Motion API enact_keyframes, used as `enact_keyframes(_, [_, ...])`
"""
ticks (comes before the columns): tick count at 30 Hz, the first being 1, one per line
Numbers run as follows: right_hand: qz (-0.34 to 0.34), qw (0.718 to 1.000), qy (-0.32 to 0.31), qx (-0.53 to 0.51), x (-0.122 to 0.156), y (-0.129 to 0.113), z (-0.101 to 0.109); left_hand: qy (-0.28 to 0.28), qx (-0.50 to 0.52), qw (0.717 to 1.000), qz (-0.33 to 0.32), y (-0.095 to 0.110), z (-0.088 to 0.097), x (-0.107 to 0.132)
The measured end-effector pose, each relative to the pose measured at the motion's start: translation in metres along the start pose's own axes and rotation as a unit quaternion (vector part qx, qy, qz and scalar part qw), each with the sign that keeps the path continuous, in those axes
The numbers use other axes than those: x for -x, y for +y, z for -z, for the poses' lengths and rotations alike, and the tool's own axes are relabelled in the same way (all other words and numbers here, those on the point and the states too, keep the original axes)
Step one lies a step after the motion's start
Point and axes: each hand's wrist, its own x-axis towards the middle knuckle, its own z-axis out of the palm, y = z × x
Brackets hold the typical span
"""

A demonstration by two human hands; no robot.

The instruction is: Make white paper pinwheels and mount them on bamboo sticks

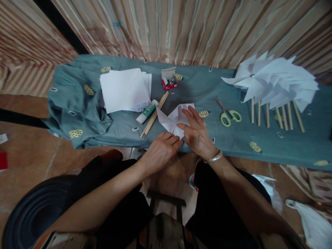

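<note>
A folded white paper pinwheel (169, 121) lies near the table's front edge, its corners bent up. My left hand (164, 148) has its fingers curled on the near edge of the paper, gripping it. My right hand (195, 133) rests over the paper's right side with fingers spread, the fingertips touching it. Just left of the paper lie several wooden sticks (155, 116) and a green and white glue stick (147, 111). Behind it stands an opened small red box (169, 84) of shiny metal pins.
A stack of white paper sheets (124, 90) lies left on the green tablecloth (181, 90). Green-handled scissors (229, 116) are to the right. Several finished pinwheels on sticks (280, 81) overlap at the far right. A striped curtain (166, 31) hangs behind.
</note>
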Motion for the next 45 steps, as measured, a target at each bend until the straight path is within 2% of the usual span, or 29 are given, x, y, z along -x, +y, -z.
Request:
enact_keyframes(6, [0.000,1.000,0.000,-0.002,0.005,0.001,-0.001,0.036,0.006,0.999,0.003,-0.003,0.001,0.000])
enact_keyframes(14, [-0.018,0.999,0.009,-0.034,0.008,0.002,-0.005,0.135,0.007,0.990,0.031,-0.023,0.015,0.003])
enact_keyframes(19, [-0.009,1.000,0.016,-0.013,0.010,-0.001,-0.009,0.164,-0.010,0.985,0.058,-0.036,0.021,0.004])
enact_keyframes(24, [-0.002,1.000,0.002,-0.006,0.008,0.010,-0.006,0.183,0.014,0.981,0.067,-0.039,0.027,0.004])
enact_keyframes(30, [0.004,1.000,-0.004,0.028,0.008,0.011,-0.009,0.198,0.037,0.975,0.091,-0.038,0.032,0.000])
enact_keyframes(35, [-0.025,0.999,0.000,0.020,0.008,0.007,-0.008,0.210,0.066,0.970,0.105,-0.034,0.031,-0.009])
enact_keyframes(45, [-0.050,0.995,0.023,-0.082,0.006,0.028,-0.002,0.132,0.089,0.978,0.132,-0.019,0.018,-0.010])
